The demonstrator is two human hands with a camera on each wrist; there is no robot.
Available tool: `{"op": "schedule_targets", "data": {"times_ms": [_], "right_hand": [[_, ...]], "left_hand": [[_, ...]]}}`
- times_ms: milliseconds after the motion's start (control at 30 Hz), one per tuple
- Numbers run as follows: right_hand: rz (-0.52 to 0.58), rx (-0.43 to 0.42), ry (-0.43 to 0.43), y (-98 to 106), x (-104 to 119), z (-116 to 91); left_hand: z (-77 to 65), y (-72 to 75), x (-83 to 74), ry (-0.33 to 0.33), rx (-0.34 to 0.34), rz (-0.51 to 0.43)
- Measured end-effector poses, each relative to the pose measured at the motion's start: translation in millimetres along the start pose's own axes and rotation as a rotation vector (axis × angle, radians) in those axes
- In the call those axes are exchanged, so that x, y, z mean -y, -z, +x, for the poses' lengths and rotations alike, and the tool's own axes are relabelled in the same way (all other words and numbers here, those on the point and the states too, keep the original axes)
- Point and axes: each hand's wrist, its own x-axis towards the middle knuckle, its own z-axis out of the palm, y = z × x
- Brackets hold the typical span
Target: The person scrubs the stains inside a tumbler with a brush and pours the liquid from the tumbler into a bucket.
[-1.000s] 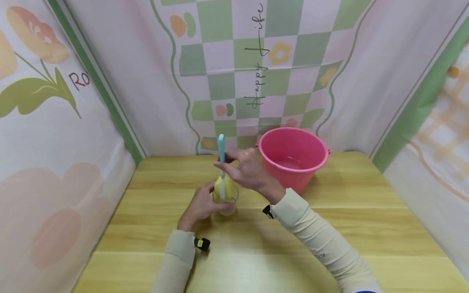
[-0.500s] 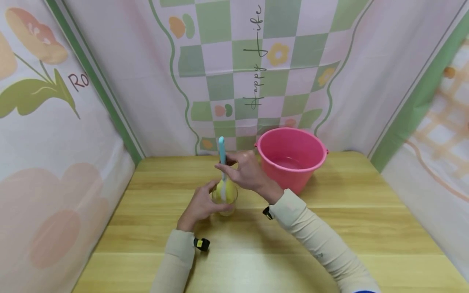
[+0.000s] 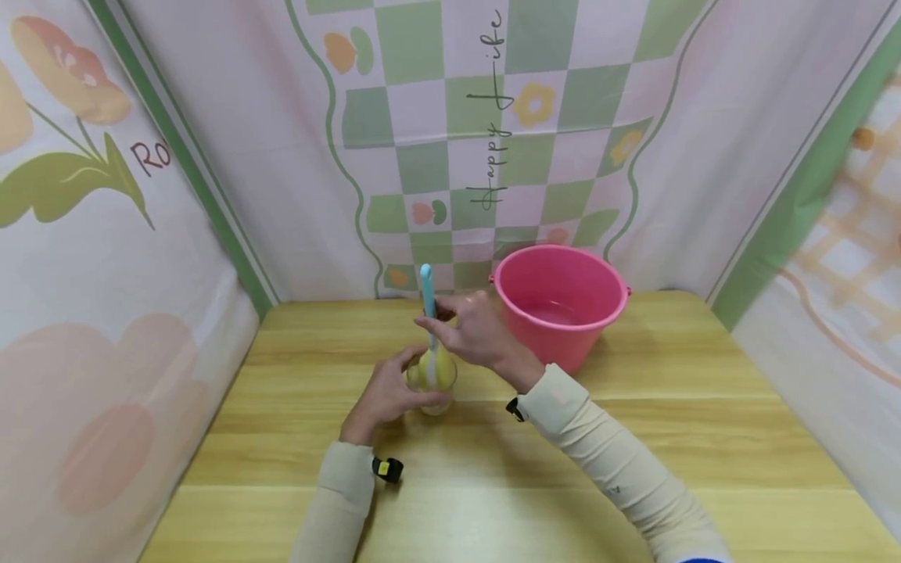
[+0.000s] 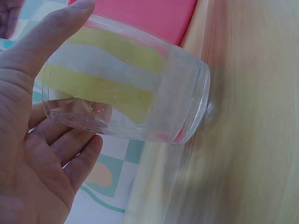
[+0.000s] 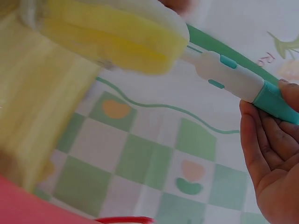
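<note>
At the middle of the table my left hand (image 3: 383, 392) grips a clear drinking glass (image 4: 180, 93), thumb on one side and fingers on the other. Its thick base is right at the tabletop in the left wrist view. Inside the glass sits the yellow-and-white striped sponge head (image 3: 442, 369) of a bottle brush, part of it rising above the rim. My right hand (image 3: 480, 332) pinches the brush's turquoise handle (image 3: 428, 291) between thumb and fingers, above the glass. The brush's white neck (image 5: 236, 77) shows between sponge and hand in the right wrist view. Water drops cling to the glass wall.
A pink bucket (image 3: 517, 313) stands just right of my right hand, near the back of the wooden table (image 3: 633, 446). Behind the table hangs a green-and-white checked curtain (image 3: 479, 156); printed fabric (image 3: 127, 281) lines the left side as well.
The brush has shifted slightly down in the glass and its handle leans a little differently, with the white sponge stripe slightly farther right. My left hand keeps the glass in place.
</note>
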Motion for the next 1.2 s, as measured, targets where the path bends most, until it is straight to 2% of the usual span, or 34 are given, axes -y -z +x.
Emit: {"op": "schedule_targets", "data": {"times_ms": [100, 200, 400, 567, 767, 1000, 1200], "right_hand": [[0.047, 0.021, -0.041, -7, -4, -6], [0.058, 0.007, -0.048, -7, -6, -6], [0.003, -0.066, 0.001, 11, 2, 6], [0.008, -0.061, 0.013, 22, 10, 12], [-0.025, -0.001, -0.006, 13, 6, 5], [0.033, 0.042, -0.055, -5, -3, -7], [0.004, 0.01, -0.028, 6, 1, 0]], "left_hand": [[-0.2, -0.8, -1.3, 0.021, 0.003, 0.01], [0.6, -1.3, -1.9, 0.029, 0.005, 0.017], [2.5, -0.9, -1.5, 0.014, -0.004, 0.02], [2.3, -0.4, -1.1, -0.003, -0.004, -0.001], [1.1, -0.5, -1.3, 0.005, -0.004, 0.009], [1.7, -0.4, -1.0, 0.025, 0.001, 0.03], [1.7, 0.2, -1.2, 0.023, 0.002, 0.035]]}}
